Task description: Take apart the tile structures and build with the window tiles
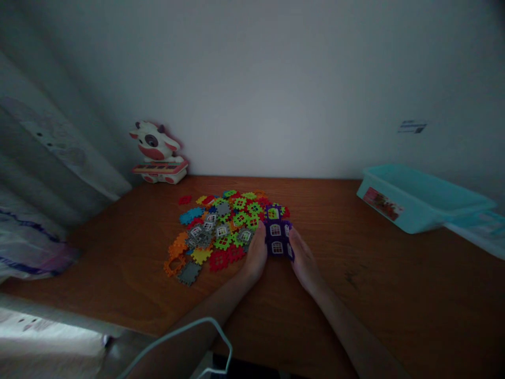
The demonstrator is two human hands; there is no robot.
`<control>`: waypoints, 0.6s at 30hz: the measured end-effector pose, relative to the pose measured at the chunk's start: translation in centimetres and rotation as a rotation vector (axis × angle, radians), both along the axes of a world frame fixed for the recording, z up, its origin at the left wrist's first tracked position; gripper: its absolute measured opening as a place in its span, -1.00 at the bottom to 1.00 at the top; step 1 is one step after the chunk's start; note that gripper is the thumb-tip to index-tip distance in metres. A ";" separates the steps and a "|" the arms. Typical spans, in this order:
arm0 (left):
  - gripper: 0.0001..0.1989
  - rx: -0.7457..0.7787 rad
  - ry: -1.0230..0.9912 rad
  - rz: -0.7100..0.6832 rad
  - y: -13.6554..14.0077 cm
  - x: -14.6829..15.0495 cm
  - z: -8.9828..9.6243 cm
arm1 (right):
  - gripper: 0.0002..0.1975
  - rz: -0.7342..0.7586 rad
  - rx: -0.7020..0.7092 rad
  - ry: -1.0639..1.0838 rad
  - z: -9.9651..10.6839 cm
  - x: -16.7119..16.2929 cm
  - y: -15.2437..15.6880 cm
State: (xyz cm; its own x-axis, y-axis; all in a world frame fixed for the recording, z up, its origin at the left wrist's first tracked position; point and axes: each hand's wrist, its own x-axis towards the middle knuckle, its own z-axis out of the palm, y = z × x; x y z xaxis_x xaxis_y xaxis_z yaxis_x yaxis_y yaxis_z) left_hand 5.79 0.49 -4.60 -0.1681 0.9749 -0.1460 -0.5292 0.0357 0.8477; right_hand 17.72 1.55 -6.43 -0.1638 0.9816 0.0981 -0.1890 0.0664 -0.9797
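Between my two hands is a group of joined purple building tiles [276, 231] with white window frames set in them. My left hand [257, 250] grips its left side and my right hand [303, 259] grips its right side. Both hands have their fingers curved around the edges, with the fingertips partly hidden. Left of my left hand lies a heap of loose interlocking tiles [223, 230] in green, grey, red, orange, yellow and blue. Some tiles in the heap also carry window frames. My left hand is right beside the heap's edge.
A cow-shaped toy keyboard [160, 158] stands at the back left of the wooden table [347, 300]. At the right is a turquoise plastic bin [414, 202] with a label. A clear plastic bag [31, 247] and curtain [59, 142] are at the left. A pale cable [189, 327] crosses the foreground.
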 end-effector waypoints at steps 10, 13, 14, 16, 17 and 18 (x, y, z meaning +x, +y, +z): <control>-0.51 0.042 0.047 -0.019 -1.1 0.3 0.9 | -0.30 0.001 0.040 -0.056 2.0 0.2 -1.0; -0.53 0.047 0.122 -0.001 -1.5 0.6 1.5 | -0.32 -0.012 0.065 -0.106 2.1 0.2 -1.2; -0.55 0.061 0.131 0.008 -1.6 0.6 1.6 | -0.32 -0.016 0.074 -0.127 2.0 0.2 -1.3; -0.58 0.083 0.135 0.026 -1.6 0.7 1.8 | -0.32 -0.022 0.087 -0.161 1.8 0.1 -1.4; -0.60 0.088 0.137 0.032 -1.6 0.7 1.9 | -0.31 -0.028 0.090 -0.171 1.7 0.1 -1.4; -0.62 0.088 0.144 0.034 -1.6 0.7 1.9 | -0.31 -0.032 0.094 -0.178 1.6 0.0 -1.4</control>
